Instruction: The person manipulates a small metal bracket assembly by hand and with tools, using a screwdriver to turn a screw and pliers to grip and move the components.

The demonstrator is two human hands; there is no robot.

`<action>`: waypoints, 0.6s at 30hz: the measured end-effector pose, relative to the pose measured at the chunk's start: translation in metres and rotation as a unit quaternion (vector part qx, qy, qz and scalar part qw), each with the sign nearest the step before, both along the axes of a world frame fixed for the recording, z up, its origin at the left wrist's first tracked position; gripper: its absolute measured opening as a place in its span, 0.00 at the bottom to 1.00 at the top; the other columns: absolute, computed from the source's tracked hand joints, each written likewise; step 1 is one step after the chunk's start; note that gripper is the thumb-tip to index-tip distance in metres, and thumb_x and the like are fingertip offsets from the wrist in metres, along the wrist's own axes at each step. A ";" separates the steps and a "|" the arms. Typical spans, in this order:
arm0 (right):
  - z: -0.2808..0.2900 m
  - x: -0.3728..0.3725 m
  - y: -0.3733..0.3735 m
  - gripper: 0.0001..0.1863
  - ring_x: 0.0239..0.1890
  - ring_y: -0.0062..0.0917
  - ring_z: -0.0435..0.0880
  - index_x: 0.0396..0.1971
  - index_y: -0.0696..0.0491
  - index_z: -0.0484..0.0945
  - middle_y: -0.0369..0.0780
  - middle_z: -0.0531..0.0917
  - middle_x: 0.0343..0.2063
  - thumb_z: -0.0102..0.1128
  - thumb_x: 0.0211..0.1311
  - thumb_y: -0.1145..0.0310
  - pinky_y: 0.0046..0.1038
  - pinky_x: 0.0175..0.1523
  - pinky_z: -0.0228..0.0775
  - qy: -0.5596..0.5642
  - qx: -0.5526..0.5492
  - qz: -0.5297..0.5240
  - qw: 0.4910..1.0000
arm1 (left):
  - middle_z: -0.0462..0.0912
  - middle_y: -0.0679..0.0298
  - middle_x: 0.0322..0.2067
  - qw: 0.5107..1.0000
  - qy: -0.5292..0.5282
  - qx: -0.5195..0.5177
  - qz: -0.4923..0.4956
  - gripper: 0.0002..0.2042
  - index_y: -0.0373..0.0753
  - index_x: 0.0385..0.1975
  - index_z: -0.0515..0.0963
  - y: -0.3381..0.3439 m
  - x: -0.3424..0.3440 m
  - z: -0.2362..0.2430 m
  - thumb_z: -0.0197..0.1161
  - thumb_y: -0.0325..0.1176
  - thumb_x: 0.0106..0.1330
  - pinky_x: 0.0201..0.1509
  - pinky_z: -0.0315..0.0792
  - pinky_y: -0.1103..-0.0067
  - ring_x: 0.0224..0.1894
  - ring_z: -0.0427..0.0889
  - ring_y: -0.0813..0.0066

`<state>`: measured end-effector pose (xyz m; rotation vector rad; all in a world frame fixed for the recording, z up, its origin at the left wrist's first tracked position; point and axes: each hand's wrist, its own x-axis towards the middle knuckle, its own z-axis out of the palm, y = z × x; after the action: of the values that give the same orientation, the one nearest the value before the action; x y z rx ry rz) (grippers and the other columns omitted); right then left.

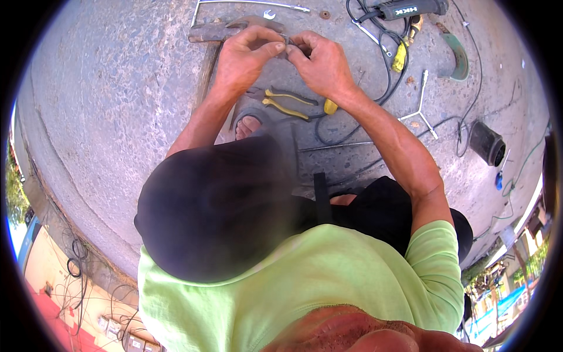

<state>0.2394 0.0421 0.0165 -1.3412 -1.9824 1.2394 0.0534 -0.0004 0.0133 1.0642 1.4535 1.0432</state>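
"Where are the hands?"
"Just beyond the yellow-handled pliers [286, 110]. The left hand [249, 53] and right hand [321, 61] pinch a small piece [287, 40], too tiny to identify."
"What else surrounds those pliers?"
"A Y-shaped wrench [420, 111] rightward; a dark power tool [410, 8] beyond, also rightward."

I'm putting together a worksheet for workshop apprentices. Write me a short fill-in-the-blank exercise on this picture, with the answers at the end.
1. The left hand and the ____ hand pinch a small part, too tiny to identify.
2. The pliers on the ground have ____ handles.
3. The three-armed wrench is shaped like the letter ____.
4. The black power tool lies at the picture's ____ edge.

Missing words: right; yellow; Y; top
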 end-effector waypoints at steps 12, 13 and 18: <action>0.004 0.002 0.006 0.14 0.36 0.27 0.89 0.46 0.59 0.83 0.44 0.89 0.35 0.66 0.67 0.65 0.29 0.42 0.81 0.033 0.003 0.038 0.999 | 0.86 0.65 0.40 0.998 -0.057 -0.017 -0.001 0.07 0.35 0.42 0.84 0.003 -0.007 0.006 0.70 0.26 0.66 0.53 0.76 0.78 0.45 0.83 0.78; 0.008 0.002 0.006 0.15 0.36 0.27 0.89 0.46 0.59 0.83 0.44 0.89 0.35 0.67 0.67 0.64 0.29 0.42 0.81 0.029 0.006 0.041 0.999 | 0.86 0.65 0.40 0.997 -0.077 -0.013 0.003 0.07 0.35 0.42 0.84 0.002 -0.007 0.004 0.70 0.26 0.66 0.53 0.76 0.78 0.45 0.83 0.77; 0.012 0.001 0.006 0.15 0.38 0.45 0.87 0.44 0.56 0.83 0.49 0.87 0.34 0.64 0.66 0.61 0.40 0.43 0.78 0.048 0.009 0.035 0.998 | 0.85 0.65 0.41 0.992 -0.127 0.001 0.022 0.07 0.37 0.42 0.82 0.000 -0.007 0.000 0.70 0.26 0.66 0.52 0.77 0.77 0.44 0.83 0.76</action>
<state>0.2399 0.0482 0.0290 -1.1909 -1.9843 1.2884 0.0463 -0.0006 0.0136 0.8687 1.2757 1.1664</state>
